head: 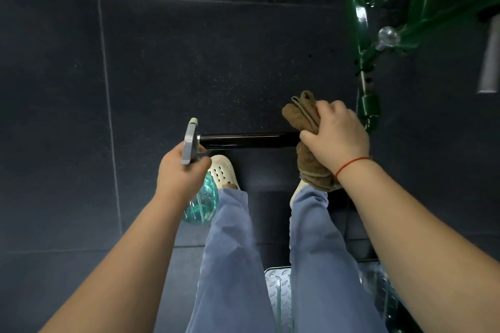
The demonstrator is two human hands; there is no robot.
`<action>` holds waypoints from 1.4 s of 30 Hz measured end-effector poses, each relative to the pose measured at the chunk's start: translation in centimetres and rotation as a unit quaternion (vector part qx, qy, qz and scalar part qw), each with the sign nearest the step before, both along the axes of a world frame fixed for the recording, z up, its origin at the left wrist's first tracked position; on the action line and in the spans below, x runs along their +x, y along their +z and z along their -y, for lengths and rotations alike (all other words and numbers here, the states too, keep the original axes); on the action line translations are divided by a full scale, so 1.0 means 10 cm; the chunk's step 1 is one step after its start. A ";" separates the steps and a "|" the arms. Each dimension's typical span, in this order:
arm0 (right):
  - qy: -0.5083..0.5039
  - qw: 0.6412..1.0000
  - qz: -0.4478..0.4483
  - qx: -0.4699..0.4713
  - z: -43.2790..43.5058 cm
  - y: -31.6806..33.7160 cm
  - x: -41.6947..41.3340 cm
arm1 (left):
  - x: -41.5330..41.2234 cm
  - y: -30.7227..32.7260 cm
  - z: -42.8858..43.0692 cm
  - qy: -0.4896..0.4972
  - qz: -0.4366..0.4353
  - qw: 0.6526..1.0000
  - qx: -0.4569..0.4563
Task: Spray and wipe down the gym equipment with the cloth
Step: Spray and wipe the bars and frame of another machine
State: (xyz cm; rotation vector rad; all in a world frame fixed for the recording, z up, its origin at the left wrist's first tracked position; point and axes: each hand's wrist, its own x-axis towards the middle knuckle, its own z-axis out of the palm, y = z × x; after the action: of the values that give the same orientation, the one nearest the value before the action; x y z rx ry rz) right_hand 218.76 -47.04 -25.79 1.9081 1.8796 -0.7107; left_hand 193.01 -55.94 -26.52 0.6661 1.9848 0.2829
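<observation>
Right hand gripping bunched brown cloth, pressing it around right end of black handle bar on green machine frame; left hand clutching teal spray bottle, grey trigger head pointing upward beside bar's left end

Head-worn camera looks steeply down, close above the black bar.

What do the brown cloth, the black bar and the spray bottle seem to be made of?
The cloth looks like soft terry-type fabric: fuzzy, matte, bunched in folds. The black bar is probably painted metal, given its smooth gloss and long highlight, though plastic is possible. The spray bottle seems clear teal-tinted plastic, see-through, with a matte grey trigger head.
</observation>
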 end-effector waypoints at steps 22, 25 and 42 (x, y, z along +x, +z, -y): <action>-0.022 0.950 -0.290 -0.109 0.64 -0.44 -2.45 | -0.88 0.06 0.27 0.078 -0.050 0.996 -0.002; -0.155 0.914 -0.355 -0.121 0.86 -0.49 -2.19 | -0.95 0.10 0.34 0.048 -0.048 0.998 -0.009; -0.830 0.424 -0.363 0.021 1.05 -0.38 -0.11 | -0.38 -0.06 -0.09 -0.134 0.019 0.991 -0.003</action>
State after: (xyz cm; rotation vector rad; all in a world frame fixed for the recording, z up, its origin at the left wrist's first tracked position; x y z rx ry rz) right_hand 217.66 -57.55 -29.60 3.2127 -0.8838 -2.0967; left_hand 189.24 -55.02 -27.09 0.9064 1.8336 0.1260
